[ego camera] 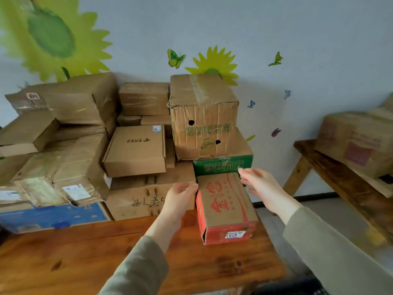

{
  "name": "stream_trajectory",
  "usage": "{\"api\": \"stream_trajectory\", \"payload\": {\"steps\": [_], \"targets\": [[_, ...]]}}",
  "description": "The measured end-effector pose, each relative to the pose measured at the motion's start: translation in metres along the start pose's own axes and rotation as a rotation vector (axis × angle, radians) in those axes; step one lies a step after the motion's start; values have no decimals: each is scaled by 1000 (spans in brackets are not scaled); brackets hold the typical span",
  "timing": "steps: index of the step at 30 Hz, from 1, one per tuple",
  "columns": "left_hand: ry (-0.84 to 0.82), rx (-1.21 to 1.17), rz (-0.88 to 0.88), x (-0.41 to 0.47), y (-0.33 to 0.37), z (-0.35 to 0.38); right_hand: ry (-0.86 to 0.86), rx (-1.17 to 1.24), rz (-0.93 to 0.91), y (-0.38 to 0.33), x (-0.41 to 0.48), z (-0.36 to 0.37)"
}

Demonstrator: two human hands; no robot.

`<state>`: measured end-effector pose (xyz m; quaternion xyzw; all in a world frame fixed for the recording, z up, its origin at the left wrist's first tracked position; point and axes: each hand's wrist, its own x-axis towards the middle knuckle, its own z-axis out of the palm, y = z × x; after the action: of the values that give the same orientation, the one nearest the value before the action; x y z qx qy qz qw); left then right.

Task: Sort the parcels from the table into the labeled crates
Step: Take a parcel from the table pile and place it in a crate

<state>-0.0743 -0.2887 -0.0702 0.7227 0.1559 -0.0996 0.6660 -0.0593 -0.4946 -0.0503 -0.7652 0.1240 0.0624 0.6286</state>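
Flanking one red parcel [225, 207]: left hand [179, 201] touching it, right hand [263, 188] beside, both wide; perhaps fifteen boxes [136, 150] behind.

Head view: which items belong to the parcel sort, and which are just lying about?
Job: red box labelled 6251, left hand, right hand flanking it, tall holed box, green box, flat brown box, wooden table. No crates in view.
Lying about: sunflower decal, butterfly decals, side bench and its carton.
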Motion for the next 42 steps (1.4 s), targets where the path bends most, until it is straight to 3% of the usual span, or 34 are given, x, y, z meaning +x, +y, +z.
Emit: {"api": "stream_trajectory", "payload": {"steps": [10, 19, 25, 34, 42], "targets": [[18, 44, -218, 49, -40, 23, 26, -44, 191, 53, 56, -8], [-66, 86, -361, 86, -61, 46, 109, -74, 295, 87, 88, -4], [-119, 9, -446, 87, -67, 62, 66, -15, 408, 107, 93, -3], [-100, -47, -480, 71, -64, 74, -4, 20, 434, 104, 80, -10], [-72, -103, -362, 36, -49, 82, -4, -52, 254, 79, 50, -30]]}}
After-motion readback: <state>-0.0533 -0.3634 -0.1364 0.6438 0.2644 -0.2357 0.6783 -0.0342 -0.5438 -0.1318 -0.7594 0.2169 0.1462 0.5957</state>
